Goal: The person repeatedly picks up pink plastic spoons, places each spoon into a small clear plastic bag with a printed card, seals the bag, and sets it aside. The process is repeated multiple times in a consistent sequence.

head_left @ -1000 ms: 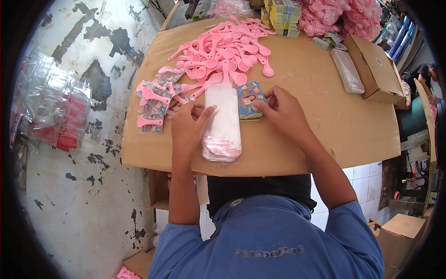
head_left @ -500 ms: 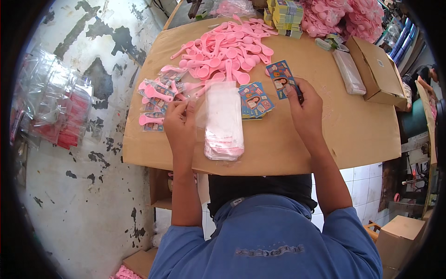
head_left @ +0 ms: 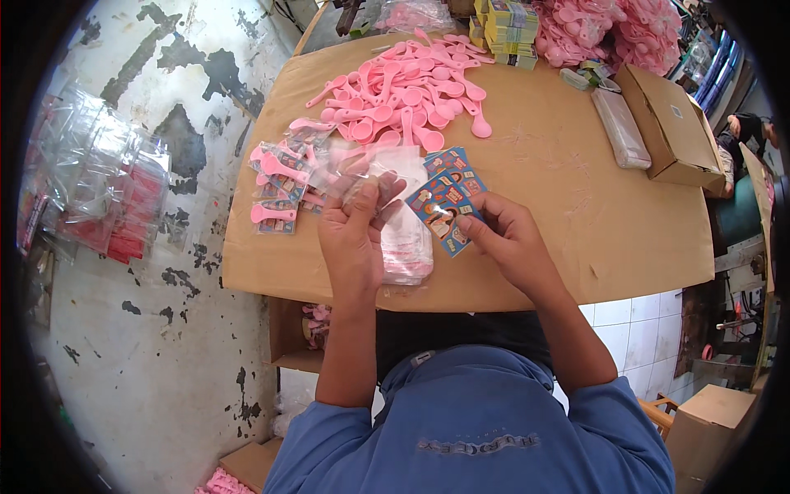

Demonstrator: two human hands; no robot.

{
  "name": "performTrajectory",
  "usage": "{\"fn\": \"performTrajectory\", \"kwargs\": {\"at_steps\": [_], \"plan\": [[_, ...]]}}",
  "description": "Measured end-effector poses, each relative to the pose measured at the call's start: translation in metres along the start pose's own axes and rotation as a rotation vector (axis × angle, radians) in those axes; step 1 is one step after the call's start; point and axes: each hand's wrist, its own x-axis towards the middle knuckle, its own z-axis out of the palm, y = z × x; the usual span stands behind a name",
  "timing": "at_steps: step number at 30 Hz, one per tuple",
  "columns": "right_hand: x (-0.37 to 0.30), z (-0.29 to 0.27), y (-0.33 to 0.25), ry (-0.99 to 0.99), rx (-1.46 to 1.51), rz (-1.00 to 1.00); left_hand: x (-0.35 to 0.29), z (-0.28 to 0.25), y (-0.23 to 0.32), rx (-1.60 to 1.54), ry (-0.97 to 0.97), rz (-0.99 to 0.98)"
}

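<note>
My left hand (head_left: 352,240) pinches a clear plastic bag (head_left: 346,174) above the left part of the bag stack. Beneath it lies the stack of clear bags (head_left: 407,253), partly covered by my fingers. My right hand (head_left: 518,247) grips a blue printed card (head_left: 441,211) between thumb and fingers, its far end over the stack's right edge. Just behind that card is a pile of similar cards (head_left: 465,169). Pink measuring scoops (head_left: 391,95) are heaped farther back. Left of my left hand sit several clear packets (head_left: 276,189), each showing a pink scoop and a blue card.
Brown paper covers the table (head_left: 559,206). Bundled yellow cards (head_left: 506,37) and bags of pink scoops (head_left: 568,33) stand at the back. A cardboard box (head_left: 671,123) and a bag pack (head_left: 619,128) are on the right. Plastic bags (head_left: 107,181) hang on the left wall.
My left hand has moved right over the bag stack and now holds up a clear bag. My right hand has brought the blue card left and nearer, beside the stack.
</note>
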Motion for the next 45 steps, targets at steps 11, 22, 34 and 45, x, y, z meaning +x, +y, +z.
{"fn": "performTrajectory", "kwargs": {"at_steps": [11,22,34,45], "plan": [[-0.002,0.001,-0.006,-0.111,-0.022,0.100,-0.017,0.033,-0.014,-0.125,-0.121,-0.089],[-0.015,-0.013,0.005,0.153,0.239,0.065,-0.015,0.039,-0.021,-0.103,-0.018,0.012],[-0.010,-0.008,-0.003,-0.043,0.123,0.125,-0.024,0.038,-0.025,-0.151,-0.133,-0.067],[-0.006,0.012,0.003,0.073,0.312,-0.022,-0.036,0.042,-0.038,-0.153,-0.102,-0.061]]}}
